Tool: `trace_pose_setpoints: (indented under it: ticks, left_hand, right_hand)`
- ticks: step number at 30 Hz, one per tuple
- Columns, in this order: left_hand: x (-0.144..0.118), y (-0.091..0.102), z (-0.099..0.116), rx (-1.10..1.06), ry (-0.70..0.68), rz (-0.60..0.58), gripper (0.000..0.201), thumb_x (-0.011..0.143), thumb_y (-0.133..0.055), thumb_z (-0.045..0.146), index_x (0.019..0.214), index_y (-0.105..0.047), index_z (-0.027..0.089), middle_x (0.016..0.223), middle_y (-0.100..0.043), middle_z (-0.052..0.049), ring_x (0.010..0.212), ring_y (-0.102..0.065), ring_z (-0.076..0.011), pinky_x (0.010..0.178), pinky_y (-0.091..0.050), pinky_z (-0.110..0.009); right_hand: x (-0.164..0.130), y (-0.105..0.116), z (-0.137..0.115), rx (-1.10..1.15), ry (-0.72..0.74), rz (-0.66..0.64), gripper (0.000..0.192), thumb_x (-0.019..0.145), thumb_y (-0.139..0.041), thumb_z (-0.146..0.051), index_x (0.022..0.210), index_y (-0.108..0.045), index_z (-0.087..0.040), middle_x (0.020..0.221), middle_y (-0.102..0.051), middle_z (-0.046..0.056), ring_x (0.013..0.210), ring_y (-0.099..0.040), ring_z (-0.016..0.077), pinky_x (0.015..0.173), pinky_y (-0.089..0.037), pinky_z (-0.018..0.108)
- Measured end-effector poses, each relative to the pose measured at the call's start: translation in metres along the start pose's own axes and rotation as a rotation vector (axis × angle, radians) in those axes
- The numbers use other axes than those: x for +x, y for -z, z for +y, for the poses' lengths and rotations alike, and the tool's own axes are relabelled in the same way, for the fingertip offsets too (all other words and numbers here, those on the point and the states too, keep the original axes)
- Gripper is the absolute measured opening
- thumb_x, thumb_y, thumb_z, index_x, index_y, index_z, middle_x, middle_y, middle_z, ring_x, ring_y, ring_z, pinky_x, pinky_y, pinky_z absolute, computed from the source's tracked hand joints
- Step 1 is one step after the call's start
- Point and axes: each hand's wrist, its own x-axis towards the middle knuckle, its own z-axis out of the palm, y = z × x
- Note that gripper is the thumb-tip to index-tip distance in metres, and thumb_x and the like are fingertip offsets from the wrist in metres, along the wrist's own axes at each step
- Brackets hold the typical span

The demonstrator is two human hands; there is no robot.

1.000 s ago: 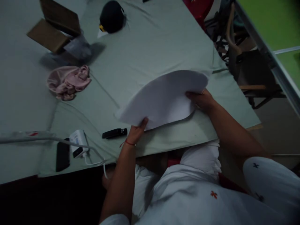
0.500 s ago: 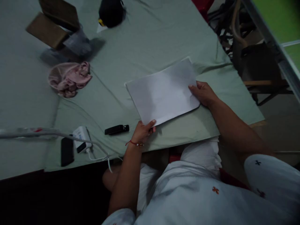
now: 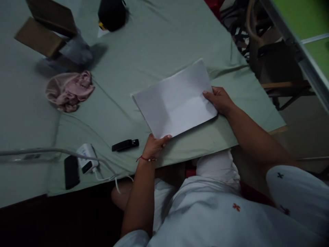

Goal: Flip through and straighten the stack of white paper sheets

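Since a second ago, white paper stack (image 3: 177, 99) flattened onto green cloth (image 3: 159, 41). Left hand (image 3: 154, 145) pinching near corner, right hand (image 3: 219, 99) gripping right edge. Best squared evenly, stapler (image 3: 125, 145) just left.

White garment with small red crosses, red thread bracelet (image 3: 146, 159) on left wrist.

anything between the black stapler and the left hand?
Nothing: in the head view only bare green cloth separates the stapler from the left hand, which grips the paper.
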Motion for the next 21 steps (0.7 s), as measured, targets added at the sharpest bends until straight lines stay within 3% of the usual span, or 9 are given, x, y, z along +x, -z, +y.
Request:
trace_pose_setpoints:
  ticks: [9, 15, 21]
  left_hand:
    - [-0.005, -0.003, 0.002, -0.069, 0.014, 0.035, 0.058, 0.05, -0.101, 0.041, 0.084, -0.06, 0.018, 0.066, -0.055, 0.009, 0.041, -0.035, -0.0005, 0.036, -0.023, -0.017]
    - [-0.003, 0.002, 0.0, -0.028, 0.023, -0.049, 0.055, 0.053, -0.101, 0.038, 0.081, -0.059, 0.017, 0.059, -0.046, 0.011, 0.043, -0.034, -0.0013, 0.038, -0.025, -0.017]
    - [-0.013, 0.001, 0.003, -0.091, 0.06, -0.062, 0.063, 0.047, -0.104, 0.035, 0.09, -0.062, 0.016, 0.065, -0.052, 0.009, 0.045, -0.032, 0.0, 0.039, -0.022, -0.017]
  right_hand:
    - [0.0, 0.001, 0.0, 0.016, 0.026, -0.03, 0.056, 0.069, -0.088, -0.071, 0.091, -0.069, -0.023, 0.079, -0.069, 0.001, 0.069, -0.063, 0.0171, 0.061, -0.051, 0.029]
    - [-0.001, -0.002, -0.004, 0.05, 0.053, -0.053, 0.058, 0.071, -0.086, -0.074, 0.085, -0.064, -0.022, 0.071, -0.06, -0.002, 0.057, -0.05, 0.0105, 0.052, -0.042, 0.024]
    - [-0.003, -0.001, -0.005, -0.03, 0.019, -0.041, 0.058, 0.076, -0.08, -0.077, 0.08, -0.059, -0.023, 0.067, -0.054, -0.003, 0.054, -0.045, 0.0101, 0.048, -0.035, 0.023]
